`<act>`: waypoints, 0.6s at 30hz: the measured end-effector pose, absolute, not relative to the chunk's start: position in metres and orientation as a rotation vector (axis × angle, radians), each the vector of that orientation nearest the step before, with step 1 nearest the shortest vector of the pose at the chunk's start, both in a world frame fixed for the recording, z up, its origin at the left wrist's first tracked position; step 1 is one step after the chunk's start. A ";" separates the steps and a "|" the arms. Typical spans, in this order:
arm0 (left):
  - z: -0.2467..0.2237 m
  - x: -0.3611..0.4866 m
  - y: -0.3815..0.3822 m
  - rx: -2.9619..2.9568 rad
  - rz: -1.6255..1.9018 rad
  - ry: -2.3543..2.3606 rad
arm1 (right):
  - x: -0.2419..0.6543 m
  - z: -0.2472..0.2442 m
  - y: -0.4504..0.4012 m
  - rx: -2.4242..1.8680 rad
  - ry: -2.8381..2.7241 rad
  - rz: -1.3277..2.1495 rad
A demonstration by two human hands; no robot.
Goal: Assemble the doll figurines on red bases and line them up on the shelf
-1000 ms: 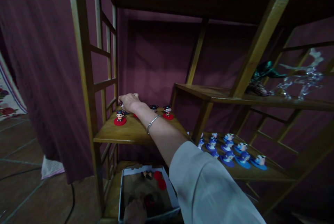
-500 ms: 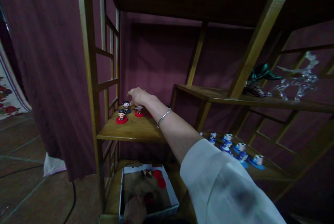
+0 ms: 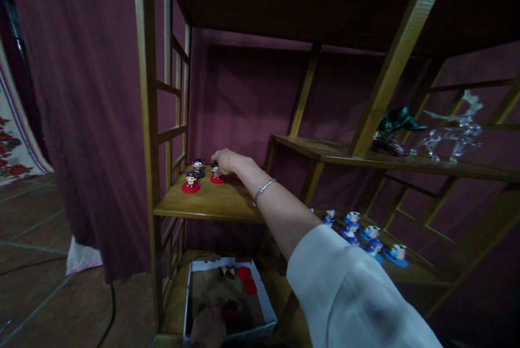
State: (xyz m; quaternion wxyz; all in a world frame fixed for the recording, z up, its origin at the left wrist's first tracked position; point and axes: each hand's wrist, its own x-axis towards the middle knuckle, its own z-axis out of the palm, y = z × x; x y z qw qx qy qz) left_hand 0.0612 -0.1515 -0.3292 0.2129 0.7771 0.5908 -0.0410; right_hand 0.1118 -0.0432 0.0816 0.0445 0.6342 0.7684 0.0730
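Observation:
My right hand [image 3: 228, 162] reaches over the wooden shelf [image 3: 211, 204], fingers closed round the head of a small figurine [image 3: 215, 171] on a red round base. To its left stand a dark-based figurine [image 3: 198, 167] and, nearer the edge, one on a red base [image 3: 190, 181], both with dark hair buns. Another red base shows partly behind my wrist. Down in the shallow box [image 3: 264, 296], my left hand [image 3: 209, 327] is low and dim beside a black-and-red figurine [image 3: 231, 309]; its fingers are hard to make out.
Inside the box lie red discs [image 3: 247, 280] and a dark-haired figurine [image 3: 227, 271]. Several blue-and-white figurines [image 3: 372, 237] stand on the lower right shelf. Above them are a clear glass animal [image 3: 453, 137] and a green ornament [image 3: 400, 123]. A wooden post [image 3: 147, 120] rises at left.
My right hand has moved slightly right and down, from above the figurines onto the red-based one, its fingers now round the head. My left hand stays in the box. The view has shifted slightly.

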 end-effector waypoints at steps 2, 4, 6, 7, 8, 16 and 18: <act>-0.329 0.061 -0.151 2.150 -0.109 1.641 | 0.112 0.079 -0.041 1.959 2.366 0.224; -0.330 0.061 -0.151 2.155 -0.110 1.656 | 0.113 0.078 -0.040 1.968 2.376 0.222; -0.331 0.061 -0.152 2.153 -0.096 1.670 | 0.113 0.077 -0.038 1.979 2.375 0.221; -0.332 0.061 -0.152 2.156 -0.083 1.676 | 0.113 0.077 -0.038 1.985 2.373 0.220; -0.333 0.061 -0.152 2.156 -0.074 1.680 | 0.113 0.076 -0.037 1.989 2.370 0.220; -0.330 0.061 -0.156 2.201 -0.061 1.673 | 0.113 0.075 -0.037 1.983 2.358 0.221; -0.328 0.061 -0.157 2.199 -0.068 1.672 | 0.112 0.075 -0.037 1.990 2.351 0.212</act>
